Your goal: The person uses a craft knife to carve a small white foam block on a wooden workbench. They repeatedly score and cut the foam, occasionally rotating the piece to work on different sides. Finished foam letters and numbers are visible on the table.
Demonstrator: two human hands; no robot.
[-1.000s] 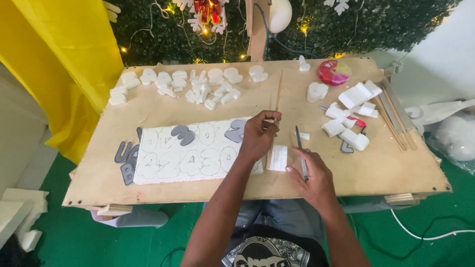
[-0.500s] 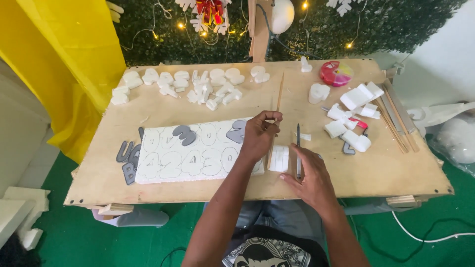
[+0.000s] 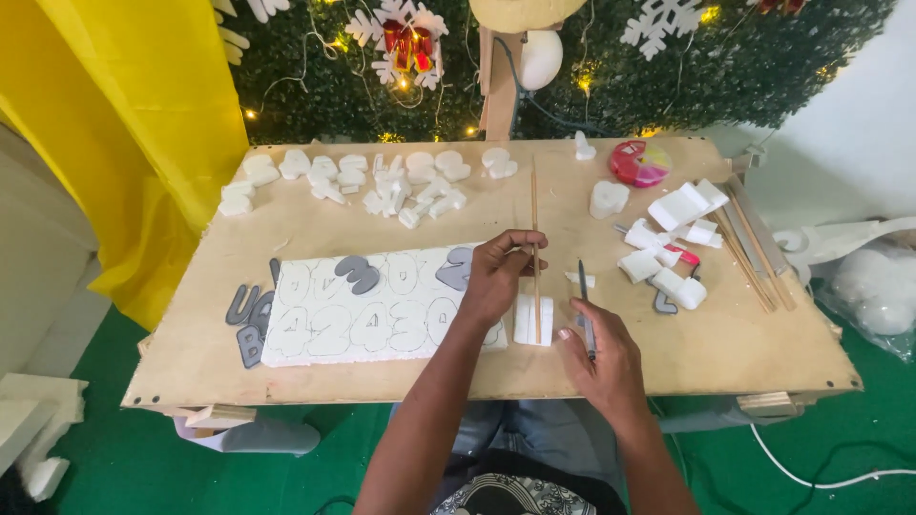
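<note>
A white foam sheet (image 3: 372, 310) with cut-out digit and letter shapes lies on the wooden table (image 3: 286, 229). My left hand (image 3: 498, 277) presses a long thin wooden stick (image 3: 534, 205) down across a small white foam block (image 3: 532, 319) beside the sheet. My right hand (image 3: 601, 358) holds a thin dark cutter (image 3: 583, 291), with its tip pointing away from me, just right of the block. Grey letter templates (image 3: 245, 319) lie at the sheet's left end, and others (image 3: 358, 274) rest on top of it.
Several cut foam shapes (image 3: 382, 176) lie along the far side of the table. Foam offcuts (image 3: 673, 238), wooden strips (image 3: 754, 243) and a red round container (image 3: 637, 162) sit to the right. A yellow cloth (image 3: 124, 133) hangs at left; a green decorated hedge wall (image 3: 668, 57) stands behind.
My right hand with the cutter has shifted slightly toward the foam block. My left hand stays on the stick. The view has tilted a little.
</note>
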